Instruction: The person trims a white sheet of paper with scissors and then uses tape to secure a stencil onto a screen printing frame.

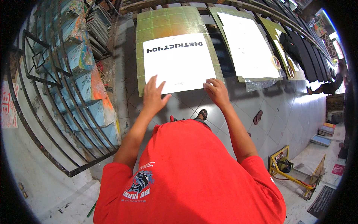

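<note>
A white sheet of paper (178,69) with black lettering along its far part lies on a yellow-green board (167,20) marked with grid lines. The lettering reads upside down from where I stand. At the sheet's near left corner, my left hand (153,96) is open, its fingers spread and fingertips over the edge. My right hand (217,92) rests at the near right corner with slightly bent fingers on the paper. Neither hand is visibly lifting the sheet. Small faint marks show near the sheet's far and near edges.
To the right, a second board carries white sheets (251,44) and a tape roll (275,62); scissors (290,71) lie beyond. Black garments (305,52) line the rack farther right. A metal railing (87,123) stands left, a yellow frame (281,164) at lower right.
</note>
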`<action>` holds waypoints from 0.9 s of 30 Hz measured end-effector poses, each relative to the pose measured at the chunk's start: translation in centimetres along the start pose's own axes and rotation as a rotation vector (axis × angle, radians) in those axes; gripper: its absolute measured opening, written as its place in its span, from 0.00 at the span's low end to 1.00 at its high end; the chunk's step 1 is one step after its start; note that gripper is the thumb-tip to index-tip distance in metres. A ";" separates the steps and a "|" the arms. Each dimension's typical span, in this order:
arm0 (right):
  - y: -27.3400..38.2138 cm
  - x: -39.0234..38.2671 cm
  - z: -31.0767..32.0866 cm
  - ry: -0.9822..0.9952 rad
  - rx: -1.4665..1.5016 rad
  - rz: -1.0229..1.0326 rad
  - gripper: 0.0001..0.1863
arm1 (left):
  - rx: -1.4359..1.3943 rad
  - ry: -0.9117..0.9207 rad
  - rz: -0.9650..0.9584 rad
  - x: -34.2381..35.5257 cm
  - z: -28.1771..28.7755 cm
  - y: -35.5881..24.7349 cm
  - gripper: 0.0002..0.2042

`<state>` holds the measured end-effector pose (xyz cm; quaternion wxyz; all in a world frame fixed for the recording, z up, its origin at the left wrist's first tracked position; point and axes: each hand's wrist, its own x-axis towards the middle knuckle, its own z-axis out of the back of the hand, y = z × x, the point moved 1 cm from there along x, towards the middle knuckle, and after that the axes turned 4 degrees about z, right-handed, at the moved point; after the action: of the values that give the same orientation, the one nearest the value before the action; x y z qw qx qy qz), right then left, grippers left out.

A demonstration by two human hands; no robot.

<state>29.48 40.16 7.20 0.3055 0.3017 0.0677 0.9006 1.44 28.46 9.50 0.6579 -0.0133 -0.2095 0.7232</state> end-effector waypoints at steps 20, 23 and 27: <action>-0.2 0.0 0.2 -0.010 0.014 0.022 0.10 | 0.019 0.083 -0.193 -0.3 -4.2 -2.2 0.24; -0.2 -0.1 0.1 -0.002 0.004 0.009 0.10 | 0.017 0.103 -0.216 -0.2 -4.1 -2.9 0.25; -0.3 0.0 0.1 0.003 0.006 0.027 0.10 | 0.017 0.114 -0.217 -0.3 -4.6 -3.0 0.25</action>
<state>29.72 40.38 7.22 0.2922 0.3022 0.0669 0.9049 5.64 29.67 6.21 0.7432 -0.0261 -0.1656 0.6477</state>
